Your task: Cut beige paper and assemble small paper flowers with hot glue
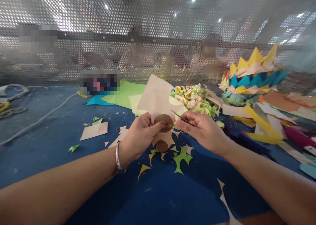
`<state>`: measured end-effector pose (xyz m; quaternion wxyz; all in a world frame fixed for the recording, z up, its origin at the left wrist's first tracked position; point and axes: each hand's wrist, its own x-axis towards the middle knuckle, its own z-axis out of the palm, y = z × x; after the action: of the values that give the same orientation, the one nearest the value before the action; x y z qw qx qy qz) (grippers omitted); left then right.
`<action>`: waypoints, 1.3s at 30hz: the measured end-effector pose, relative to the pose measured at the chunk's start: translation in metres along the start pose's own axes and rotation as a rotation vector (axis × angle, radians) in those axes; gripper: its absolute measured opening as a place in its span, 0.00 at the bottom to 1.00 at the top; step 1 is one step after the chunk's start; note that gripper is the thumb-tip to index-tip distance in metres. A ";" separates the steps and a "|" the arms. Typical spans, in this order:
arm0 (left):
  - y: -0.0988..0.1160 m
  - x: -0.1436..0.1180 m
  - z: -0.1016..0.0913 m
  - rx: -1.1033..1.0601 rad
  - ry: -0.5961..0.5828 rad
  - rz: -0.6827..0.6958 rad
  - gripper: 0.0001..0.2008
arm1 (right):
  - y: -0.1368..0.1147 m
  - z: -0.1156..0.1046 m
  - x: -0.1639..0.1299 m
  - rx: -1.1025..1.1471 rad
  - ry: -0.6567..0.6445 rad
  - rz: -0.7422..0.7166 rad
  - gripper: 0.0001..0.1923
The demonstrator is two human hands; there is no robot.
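My left hand [142, 129], with a silver bangle at its wrist, is closed on a pale peach paper sheet [155, 96] and a brown round disc [164, 119] lying against it. Its thumb presses on the disc. My right hand [197, 127] is closed around a thin dark pointed tool [178, 114] at the sheet's right side. The tool's tip points up and left; my fingers hide its other end, so its exact kind is unclear. Below the hands, a second brown round piece [162, 146] lies among green paper scraps [181, 160] and yellow scraps [143, 169].
Green sheets [120, 95] lie behind my left hand. A heap of small paper pieces [194, 99] sits behind my right. At right stand layered zigzag paper bands [254, 73], near yellow strips [268, 126] and a dark blue tool [247, 141]. A perforated screen [158, 17] closes the back.
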<state>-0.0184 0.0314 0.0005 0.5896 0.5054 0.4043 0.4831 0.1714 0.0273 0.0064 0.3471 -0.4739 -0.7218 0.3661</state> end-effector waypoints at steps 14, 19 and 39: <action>-0.001 -0.012 0.005 -0.289 -0.170 -0.090 0.07 | -0.009 0.007 -0.005 0.193 0.097 -0.029 0.12; -0.001 -0.013 0.005 -0.215 -0.090 -0.051 0.08 | -0.007 0.004 -0.005 0.232 0.029 -0.039 0.15; -0.003 -0.009 0.001 -0.092 -0.128 0.065 0.07 | 0.001 0.001 -0.004 0.214 -0.057 0.083 0.25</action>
<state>-0.0183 0.0224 -0.0023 0.6209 0.5203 0.3266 0.4869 0.1720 0.0241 0.0041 0.3594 -0.4531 -0.6679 0.4684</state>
